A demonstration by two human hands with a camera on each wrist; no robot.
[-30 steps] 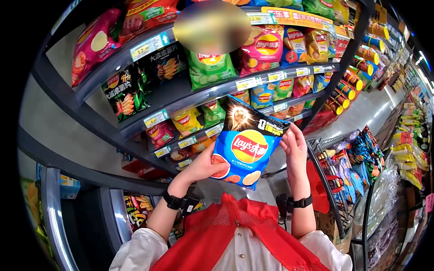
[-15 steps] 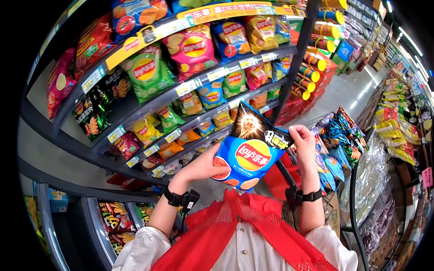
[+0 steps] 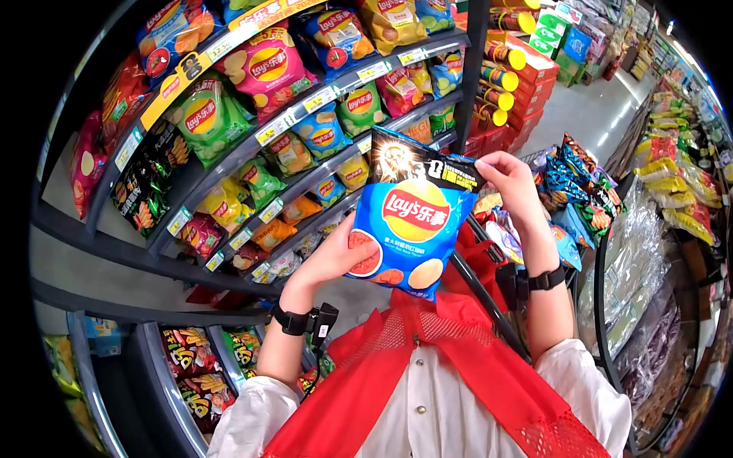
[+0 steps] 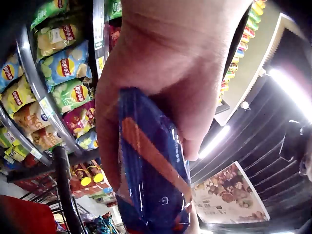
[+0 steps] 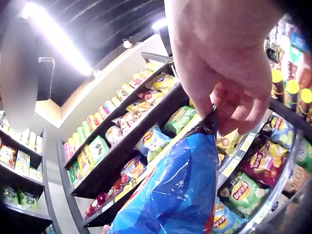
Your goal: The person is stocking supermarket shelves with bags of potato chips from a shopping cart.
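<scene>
A blue and black bag of Lay's potato chips (image 3: 416, 214) is held up in front of the chest, its printed front facing the head camera. My left hand (image 3: 328, 256) grips its lower left side, thumb over the front and fingers behind. In the left wrist view the bag's dark blue edge (image 4: 151, 165) sits between thumb and fingers. My right hand (image 3: 519, 187) pinches the bag's upper right corner. The right wrist view shows that pinch, with the right hand (image 5: 224, 73) above the blue back of the bag (image 5: 175, 180).
Curved shelves (image 3: 298, 107) with many chip bags stand ahead and to the left. A cart holding snack bags (image 3: 576, 191) is at the right, beside plastic-wrapped goods (image 3: 630, 259). Canisters with yellow lids (image 3: 500, 76) stand past the shelf end. Lower left are black snack packs (image 3: 191, 351).
The view has turned to the right, so the shelves shift leftward. Both hands keep hold of the chip bag, which is now more upright and a little higher in view.
</scene>
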